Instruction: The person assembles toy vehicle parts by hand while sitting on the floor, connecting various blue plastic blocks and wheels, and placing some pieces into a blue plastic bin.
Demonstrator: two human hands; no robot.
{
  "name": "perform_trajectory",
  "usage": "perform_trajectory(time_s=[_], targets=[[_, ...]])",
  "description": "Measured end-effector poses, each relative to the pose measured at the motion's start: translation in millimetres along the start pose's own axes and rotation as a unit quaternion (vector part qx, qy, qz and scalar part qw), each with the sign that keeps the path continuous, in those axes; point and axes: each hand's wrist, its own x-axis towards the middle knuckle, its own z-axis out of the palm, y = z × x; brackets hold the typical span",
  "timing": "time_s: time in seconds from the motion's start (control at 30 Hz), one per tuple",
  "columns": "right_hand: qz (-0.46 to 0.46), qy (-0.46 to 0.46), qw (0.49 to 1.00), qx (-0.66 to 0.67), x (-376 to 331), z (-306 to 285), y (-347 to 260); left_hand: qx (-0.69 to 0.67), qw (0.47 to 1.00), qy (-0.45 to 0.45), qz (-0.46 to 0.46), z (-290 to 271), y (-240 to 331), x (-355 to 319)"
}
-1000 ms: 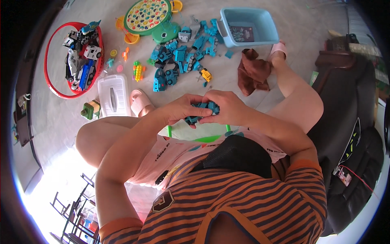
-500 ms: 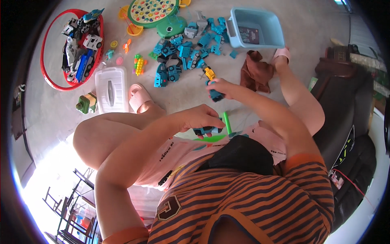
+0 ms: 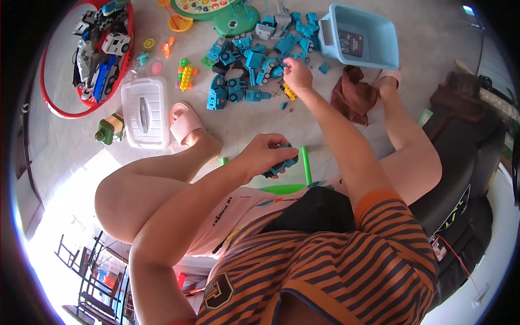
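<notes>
My left hand is closed around a small blue toy vehicle, held above my lap. My right hand is stretched forward to the right edge of a pile of blue toy vehicles and parts. Its fingers are curled beside a blue part; whether they hold anything is hidden. Just under that hand lies a yellow toy piece, partly covered by it. A small blue piece rests on the floor nearer to me.
A light blue bin stands beyond right, near a brown cloth. At left are a red-rimmed basket of toy vehicles, a clear lidded box and a green toy. A green turtle-shaped game lies behind the pile.
My right hand has moved forward from near my lap to the pile; the blue toy it held no longer shows clearly in it. My left hand has tilted its toy vehicle.
</notes>
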Motion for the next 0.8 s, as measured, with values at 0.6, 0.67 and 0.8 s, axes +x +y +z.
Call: perform_trajectory(time_s=[0.6,0.67,0.8], targets=[[0.266,-0.419,0.661,0.563,-22,-90,-61,-0.236,0.953,0.130,0.137,-45,11,13],[0.240,-0.405,0.651,0.596,-37,-95,-84,-0.281,0.932,0.146,0.175,-53,18,16],[0.221,-0.298,0.621,0.690,-63,-92,-133,-0.207,0.915,0.260,0.226,-47,32,7]])
